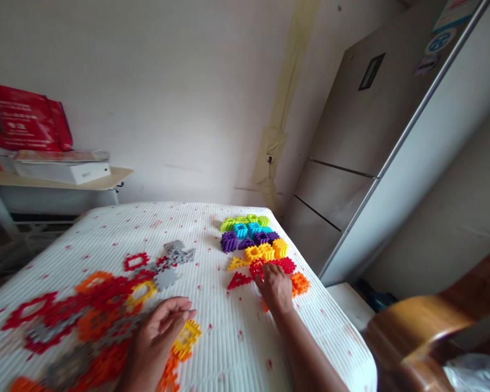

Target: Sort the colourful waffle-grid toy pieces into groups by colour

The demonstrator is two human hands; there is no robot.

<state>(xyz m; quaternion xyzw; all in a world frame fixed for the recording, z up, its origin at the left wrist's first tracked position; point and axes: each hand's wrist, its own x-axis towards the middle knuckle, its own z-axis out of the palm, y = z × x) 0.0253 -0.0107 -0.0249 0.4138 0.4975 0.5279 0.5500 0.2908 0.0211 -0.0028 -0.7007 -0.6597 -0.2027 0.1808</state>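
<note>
Right now, in the head view, both your hands are over the white cloth (224,326) in the lower part of the frame. Your right hand (276,286) is right of the middle, with its fingers bent down on the red pieces (286,265). Your fingertips are hidden, so I can't tell if they pinch one. A red triangle (239,280) lies flat just to the left of that hand, and orange pieces (300,284) sit just to its right. Above, the other colors lie in rows: yellow blocks (266,251), then purple blocks (229,242), blue blocks (240,231) and green blocks (252,219).

Your left hand (157,333) is low, left of the middle. Its fingers curl loosely, with a gap to the thumb, and I see nothing held in them. A yellow piece (188,338) is just beside the thumb, partly behind your hand. To the left is a messy pile of red shapes (110,291), with gray pieces (167,279) at its upper right end.

The pieces look like plastic, so they should be light and a bit stiff, and not easy to break. They may slide on the cloth if you bump them. The bumpy edges should give you good grip. Pinch a flat one by two opposite edges, or by the rim of its hole. Hold a stack by its sides so it stays together.
</note>
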